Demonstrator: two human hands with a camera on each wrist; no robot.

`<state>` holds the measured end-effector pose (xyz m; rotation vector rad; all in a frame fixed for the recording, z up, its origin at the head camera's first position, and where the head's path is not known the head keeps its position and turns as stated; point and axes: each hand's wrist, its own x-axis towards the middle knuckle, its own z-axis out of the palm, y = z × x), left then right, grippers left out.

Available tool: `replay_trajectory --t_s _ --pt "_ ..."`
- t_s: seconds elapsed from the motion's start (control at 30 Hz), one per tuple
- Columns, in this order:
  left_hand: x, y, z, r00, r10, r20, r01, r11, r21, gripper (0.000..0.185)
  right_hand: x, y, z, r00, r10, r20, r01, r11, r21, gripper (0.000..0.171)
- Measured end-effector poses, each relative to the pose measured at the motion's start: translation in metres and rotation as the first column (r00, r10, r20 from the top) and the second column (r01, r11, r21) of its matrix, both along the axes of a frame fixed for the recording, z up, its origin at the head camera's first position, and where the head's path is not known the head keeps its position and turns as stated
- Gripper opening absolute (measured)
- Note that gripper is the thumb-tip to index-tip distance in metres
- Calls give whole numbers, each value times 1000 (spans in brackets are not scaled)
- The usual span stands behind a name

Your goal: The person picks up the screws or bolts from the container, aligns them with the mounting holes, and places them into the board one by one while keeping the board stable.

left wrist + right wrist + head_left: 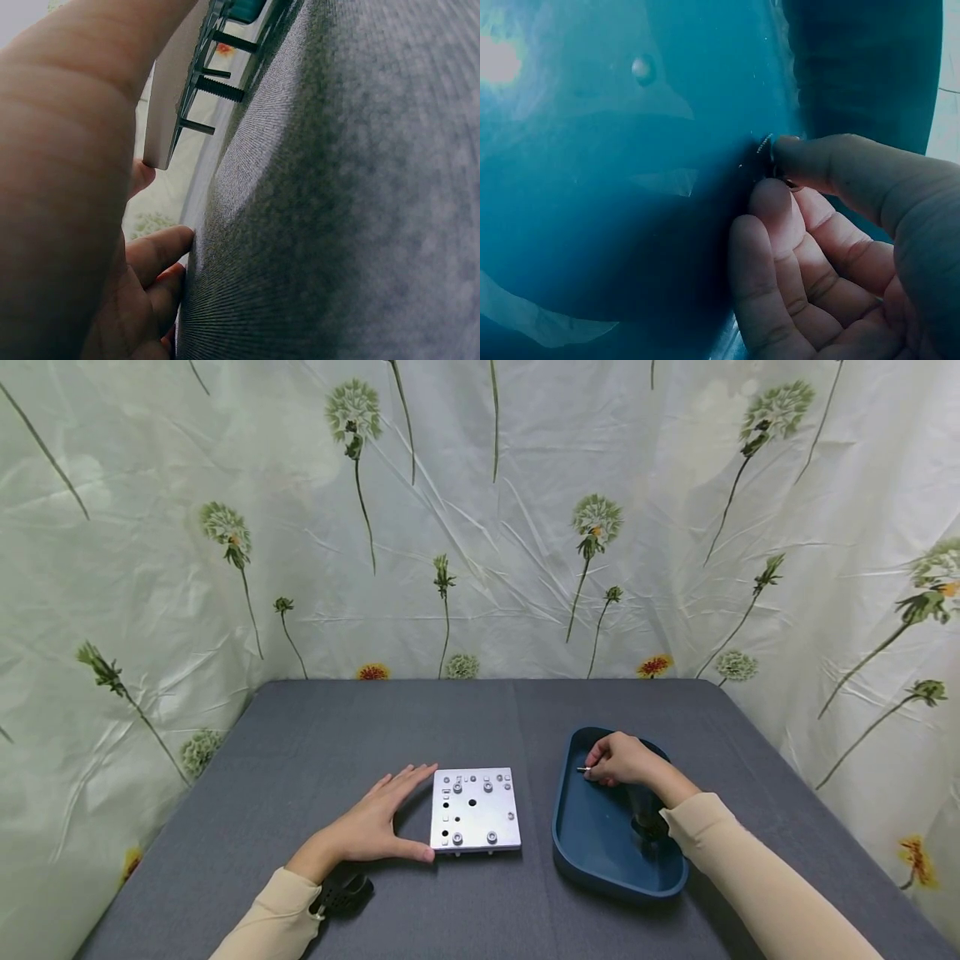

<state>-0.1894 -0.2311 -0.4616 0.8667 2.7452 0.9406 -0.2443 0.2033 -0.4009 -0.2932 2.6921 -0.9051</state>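
A square silver metal plate (491, 818) with holes and several socket-head screws lies on the table. My left hand (371, 822) is spread at its left side, index fingertip by the far corner and thumb tip by the near corner. In the left wrist view, threaded screw ends (220, 88) stick out beneath the plate. My right hand (626, 762) reaches into a blue tray (596, 852), to the right of the plate. Between thumb and fingertips it pinches a small metal screw (582, 769), whose thread (764, 144) shows in the right wrist view; the fingers hide the rest.
A dark grey cloth covers the table (420, 718). Behind it hangs a pale curtain (510, 527) printed with flowers. The tray's raised wall (558, 810) surrounds the right hand. A black wrist device (345, 893) sits below the left wrist, near the cloth.
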Motion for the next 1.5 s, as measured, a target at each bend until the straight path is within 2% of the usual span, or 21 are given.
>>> replay_trajectory --t_s 0.83,1.3,1.5 --pt "1 2 2 1000 -14 -22 14 1000 11 123 1 -2 -1 1000 14 1 -14 1000 1 16" --pt "3 2 3 1000 -8 -9 8 1000 13 123 3 3 5 1000 -3 9 4 993 -116 13" --pt "3 2 3 1000 -8 -9 8 1000 16 123 2 7 11 1000 -6 28 11 981 -195 17"
